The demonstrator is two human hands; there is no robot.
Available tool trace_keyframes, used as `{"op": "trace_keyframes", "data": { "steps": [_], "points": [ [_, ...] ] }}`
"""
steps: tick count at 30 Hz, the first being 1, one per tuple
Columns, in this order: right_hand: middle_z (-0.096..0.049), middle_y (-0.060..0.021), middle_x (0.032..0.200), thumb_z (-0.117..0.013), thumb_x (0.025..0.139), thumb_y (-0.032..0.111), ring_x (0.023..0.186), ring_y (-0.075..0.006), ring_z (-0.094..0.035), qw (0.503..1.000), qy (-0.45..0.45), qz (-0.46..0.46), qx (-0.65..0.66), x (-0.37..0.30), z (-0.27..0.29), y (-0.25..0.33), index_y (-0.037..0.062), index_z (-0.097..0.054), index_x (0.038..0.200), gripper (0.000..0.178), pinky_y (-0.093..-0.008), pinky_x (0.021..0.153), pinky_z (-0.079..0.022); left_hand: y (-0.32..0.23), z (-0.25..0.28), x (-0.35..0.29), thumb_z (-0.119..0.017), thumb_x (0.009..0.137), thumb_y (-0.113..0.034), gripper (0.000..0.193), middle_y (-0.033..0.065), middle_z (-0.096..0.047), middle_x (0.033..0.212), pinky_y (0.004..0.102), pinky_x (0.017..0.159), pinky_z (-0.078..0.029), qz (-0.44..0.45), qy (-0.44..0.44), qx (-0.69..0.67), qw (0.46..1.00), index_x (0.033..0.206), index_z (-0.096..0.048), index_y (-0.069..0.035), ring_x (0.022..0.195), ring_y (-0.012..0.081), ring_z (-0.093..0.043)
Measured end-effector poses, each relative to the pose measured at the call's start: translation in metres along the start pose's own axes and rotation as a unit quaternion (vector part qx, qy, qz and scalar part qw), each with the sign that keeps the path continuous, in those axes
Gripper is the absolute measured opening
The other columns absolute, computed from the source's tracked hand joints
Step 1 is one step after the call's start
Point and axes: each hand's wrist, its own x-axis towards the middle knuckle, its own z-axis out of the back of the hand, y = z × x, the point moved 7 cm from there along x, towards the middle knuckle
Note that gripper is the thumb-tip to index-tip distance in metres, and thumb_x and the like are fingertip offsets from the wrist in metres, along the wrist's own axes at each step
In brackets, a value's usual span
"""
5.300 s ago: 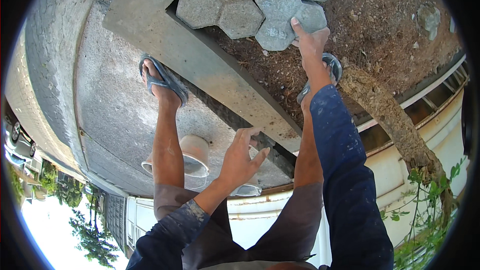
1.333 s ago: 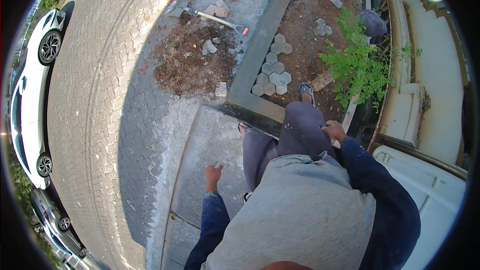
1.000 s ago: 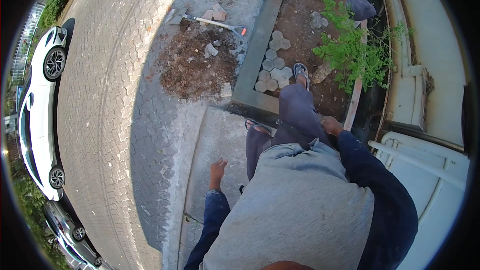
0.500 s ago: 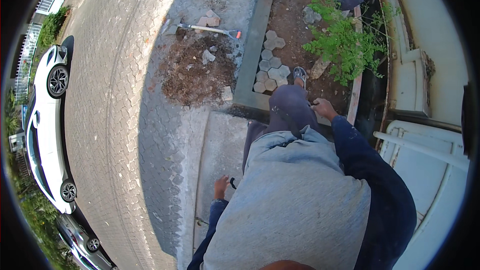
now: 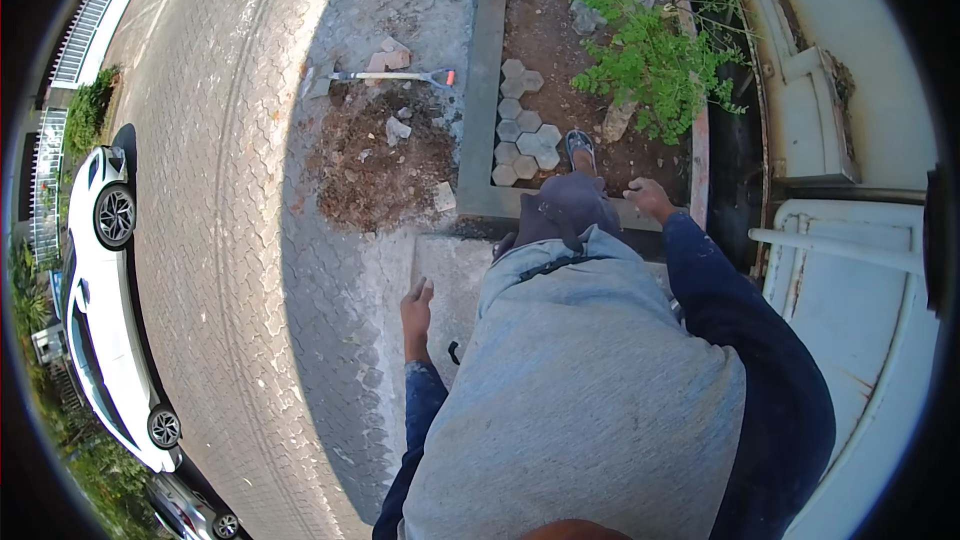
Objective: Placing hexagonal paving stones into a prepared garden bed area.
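My left hand hangs beside my body over the pale concrete strip, fingers loosely stretched and nothing visible in it. On the other side, my right hand hovers near my thigh above the soil bed, fingers slightly bent and apart, with no object seen in it. Ahead, my sandalled foot stands on the brown soil. Just left of it lie several grey hexagonal pavers, fitted together in the corner of the grey concrete curb.
A shovel lies across the top of a heap of dirt with rubble. A leafy green plant leans over the bed at right. Beyond are a white metal panel with a pipe; parked cars line the far left.
My left hand has swung forward and outward. My right hand has moved slightly away from my leg, and the view has shifted so the bed appears further left.
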Motion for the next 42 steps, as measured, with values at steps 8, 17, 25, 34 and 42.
{"op": "trace_keyframes", "data": {
  "steps": [8,17,25,34,42],
  "points": [
    [-0.069,-0.0232,0.108,-0.065,0.087,0.038,0.104,-0.0399,-0.064,0.981,0.146,-0.073,-0.108,-0.071,-0.046,-0.102,0.0023,-0.074,0.098,0.038,-0.0458,0.089,-0.051,-0.34,-0.008,-0.153,-0.075,0.088,-0.023,0.035,0.0123,-0.069,0.116,0.0384,0.106,-0.04,-0.322,0.198,-0.178,0.908,0.114,-0.067,0.001,0.114,0.0241,-0.062],
    [-0.07,-0.0206,0.096,-0.072,0.088,0.027,0.082,-0.0257,-0.072,0.992,0.117,-0.002,-0.048,-0.081,-0.075,-0.099,-0.008,-0.065,0.115,0.045,-0.0374,0.066,-0.055,-0.451,-0.038,-0.298,-0.081,0.07,-0.028,0.03,0.0113,-0.069,0.091,0.0461,0.109,-0.028,-0.397,0.547,-0.286,0.679,0.09,-0.073,-0.007,0.09,0.0226,-0.062],
    [-0.069,-0.023,0.108,-0.073,0.086,0.03,0.084,-0.0276,-0.071,0.994,-0.022,-0.041,0.095,-0.079,-0.063,-0.104,-0.0025,-0.065,0.118,0.046,-0.0383,0.074,-0.054,-0.465,-0.091,-0.314,-0.07,0.086,-0.01,0.022,0.0152,-0.062,0.077,0.0185,0.033,-0.037,-0.339,0.583,-0.584,0.452,0.091,-0.063,0.011,0.043,0.0069,-0.054],
    [-0.072,-0.0205,0.098,-0.07,0.085,0.028,0.083,-0.0293,-0.072,0.95,0.008,-0.242,0.195,-0.147,-0.095,-0.22,-0.0018,-0.064,0.121,0.047,-0.0354,0.075,-0.054,-0.46,-0.151,-0.321,-0.071,0.087,-0.017,0.026,0.0164,-0.062,0.073,0.02,0.031,-0.036,-0.235,0.578,-0.642,0.445,0.091,-0.065,0.008,0.038,0.0089,-0.052],
    [-0.071,-0.0212,0.108,-0.065,0.089,0.03,0.098,-0.0279,-0.07,0.946,0.021,-0.253,0.202,-0.149,-0.056,-0.198,0.0109,-0.067,0.122,0.038,-0.0391,0.1,-0.046,-0.375,-0.192,-0.226,-0.072,0.083,-0.021,0.024,0.0089,-0.065,0.095,0.031,0.088,-0.044,-0.188,0.506,-0.168,0.825,0.098,-0.071,-0.003,0.094,0.0184,-0.06]
  ]
}}
